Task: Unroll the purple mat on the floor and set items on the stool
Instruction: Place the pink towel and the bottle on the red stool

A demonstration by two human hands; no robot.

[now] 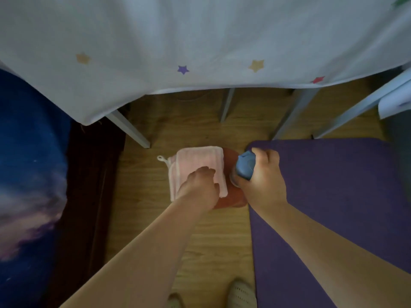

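Apparently right hand (263,174) grips bottle (245,166).

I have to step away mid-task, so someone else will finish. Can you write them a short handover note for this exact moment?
Left hand: rests on the folded pink towel, which lies on the low reddish-brown stool.
Right hand: grips the blue-capped bottle over the stool's right edge.
Done: purple mat lies flat on the wooden floor, right of the stool; towel placed.
Left: set the bottle down on the stool, release both.
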